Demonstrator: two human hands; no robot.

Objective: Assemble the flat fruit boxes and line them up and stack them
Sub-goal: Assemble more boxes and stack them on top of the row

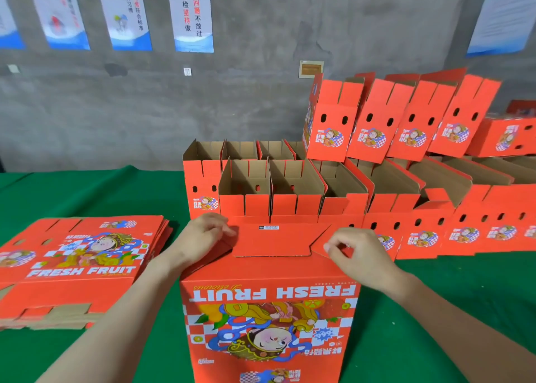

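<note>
The left hand [203,234] presses curled fingers on the upside-down box's [269,324] left flap. The right hand [355,255] pinches its right flap [322,245]. Flat boxes [78,261] lie left of the left hand.

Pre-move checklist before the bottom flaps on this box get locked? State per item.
1. Box standing bottom-up, print upside down to the camera: ok.
2. Left hand on the left end flap: ok.
3. Right hand pinching the right flap: ok.
4. Center flap folded down flat: ok.
5. Side flaps tucked and locked: not ok, the right one is not yet tucked.
6. Flat stack within reach on the green table: ok.
7. Room in the assembled rows: cannot tell.
</note>
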